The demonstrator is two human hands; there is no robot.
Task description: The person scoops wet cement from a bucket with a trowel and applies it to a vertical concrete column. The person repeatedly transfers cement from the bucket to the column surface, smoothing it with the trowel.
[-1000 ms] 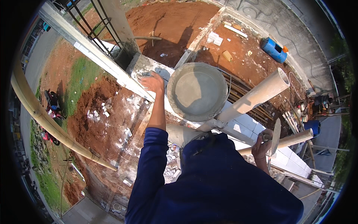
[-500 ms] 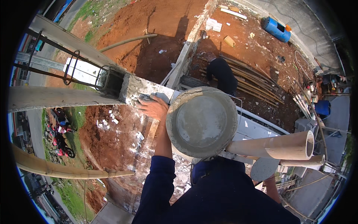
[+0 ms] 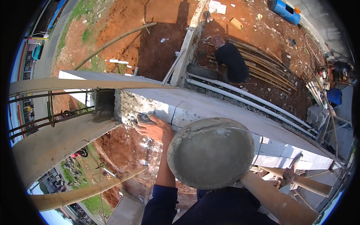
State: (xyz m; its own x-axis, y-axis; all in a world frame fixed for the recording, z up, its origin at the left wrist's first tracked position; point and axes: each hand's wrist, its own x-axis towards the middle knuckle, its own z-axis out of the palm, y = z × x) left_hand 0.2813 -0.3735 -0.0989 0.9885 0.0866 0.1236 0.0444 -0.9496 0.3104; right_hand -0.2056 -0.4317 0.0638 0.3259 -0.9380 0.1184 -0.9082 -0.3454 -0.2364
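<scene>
My left hand (image 3: 152, 126) lies on the edge of a white block wall (image 3: 180, 112), fingers spread and touching grey mortar (image 3: 131, 107) at the wall's end. Close to its wrist is a round, mortar-crusted basin (image 3: 213, 153) with a smooth grey layer inside. Over at the right, beyond a thick bamboo pole, my right hand (image 3: 287, 176) is closed around a trowel (image 3: 296, 160), whose blade shows nearly edge-on. The pole hides part of that forearm.
Formwork boards (image 3: 56, 127) and steel bars (image 3: 50, 108) of a column adjoin the wall's left end. Bamboo poles (image 3: 277, 198) cross the lower area. Below, a person in dark clothing (image 3: 232, 63) crouches beside stacked bamboo (image 3: 262, 71); a blue barrel (image 3: 285, 13) lies farther off.
The view has shifted and tilted, showing more of the wall's length. My right hand has risen into clearer sight and the trowel has turned from broadside to edge-on. My left hand stays on the wall.
</scene>
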